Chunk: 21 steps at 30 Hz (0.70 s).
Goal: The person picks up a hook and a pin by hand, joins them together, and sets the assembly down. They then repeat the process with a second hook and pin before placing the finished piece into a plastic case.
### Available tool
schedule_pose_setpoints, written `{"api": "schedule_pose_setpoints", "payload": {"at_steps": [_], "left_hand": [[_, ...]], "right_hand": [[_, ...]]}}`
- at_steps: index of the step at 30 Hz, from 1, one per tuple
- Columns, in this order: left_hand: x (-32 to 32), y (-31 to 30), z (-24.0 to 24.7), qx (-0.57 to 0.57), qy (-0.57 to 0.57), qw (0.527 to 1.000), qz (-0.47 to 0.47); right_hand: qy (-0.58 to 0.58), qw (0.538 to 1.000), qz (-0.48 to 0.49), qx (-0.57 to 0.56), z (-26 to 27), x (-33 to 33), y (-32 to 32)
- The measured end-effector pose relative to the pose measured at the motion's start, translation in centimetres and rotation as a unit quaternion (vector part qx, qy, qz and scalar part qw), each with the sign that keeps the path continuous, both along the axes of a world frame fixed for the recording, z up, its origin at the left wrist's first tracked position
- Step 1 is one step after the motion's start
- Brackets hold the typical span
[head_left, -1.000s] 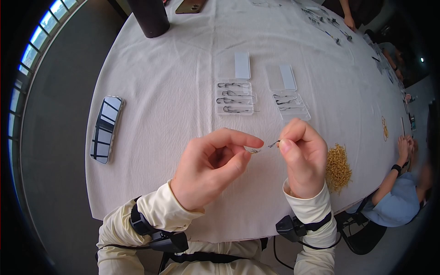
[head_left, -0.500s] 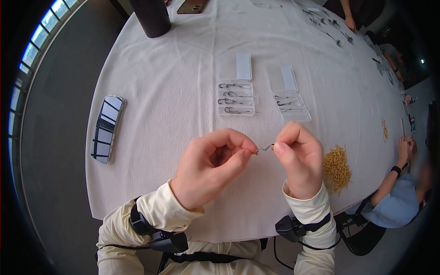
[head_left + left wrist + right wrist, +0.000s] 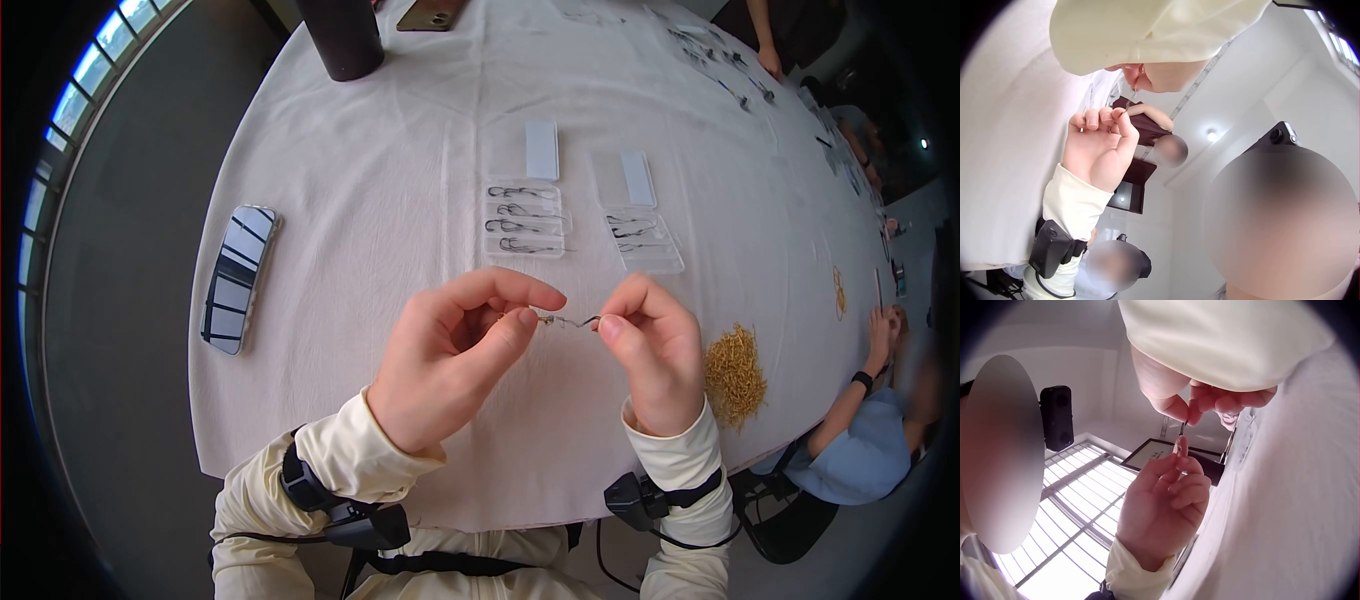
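1. Behind the hands: a clear box (image 3: 524, 222) of dark hooks, a second box (image 3: 645, 242) beside it; right of them, a heap of gold hooks (image 3: 735, 372); far left, a phone (image 3: 236, 280).
2. Above the cloth, near the boxes: a small hook (image 3: 566, 321), pinched at either end by left hand (image 3: 448, 362) and right hand (image 3: 652, 358) (thumb against forefinger each).
3. White-clothed surface (image 3: 380, 200), dark cup (image 3: 345, 38) at its far rim; seated person (image 3: 865, 440) at right, barred window (image 3: 75, 90) at left.

No legible text, labels, brands or numbers on anything
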<state>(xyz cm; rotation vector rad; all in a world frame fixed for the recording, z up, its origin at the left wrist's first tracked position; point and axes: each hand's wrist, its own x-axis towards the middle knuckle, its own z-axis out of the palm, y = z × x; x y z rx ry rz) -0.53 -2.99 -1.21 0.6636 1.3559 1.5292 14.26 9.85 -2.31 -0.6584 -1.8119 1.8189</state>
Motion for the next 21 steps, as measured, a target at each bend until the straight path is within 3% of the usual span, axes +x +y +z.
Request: {"api": "schedule_pose_setpoints", "payload": {"at_steps": [2, 4, 5, 7, 13, 21], "left_hand": [[-0.1, 0.0, -0.4, 0.011, 0.009, 1.0, 0.009], [-0.3, 0.0, -0.8, 0.053, 0.121, 0.99, 0.048], [-0.4, 0.0, -0.5, 0.054, 0.122, 0.99, 0.049], [-0.6, 0.0, 0.3, 0.055, 0.328, 0.94, 0.07], [-0.7, 0.1, 0.3, 0.07, 0.329, 0.938, 0.089], [-1.0, 0.2, 0.3, 0.083, 0.339, 0.933, 0.091]], "right_hand": [[-0.011, 1.0, 0.011, 0.004, 0.1, 0.0, 0.0], [-0.023, 0.999, 0.022, 0.008, 0.1, 0.0, 0.1], [-0.018, 0.999, 0.025, 0.013, -0.1, -0.1, 0.1], [-0.012, 0.999, 0.03, 0.018, -0.1, -0.1, 0.1], [-0.02, 0.998, 0.038, 0.035, -0.4, -0.2, 0.1], [-0.056, 0.987, 0.047, 0.142, -0.9, -0.2, 0.2]]}}
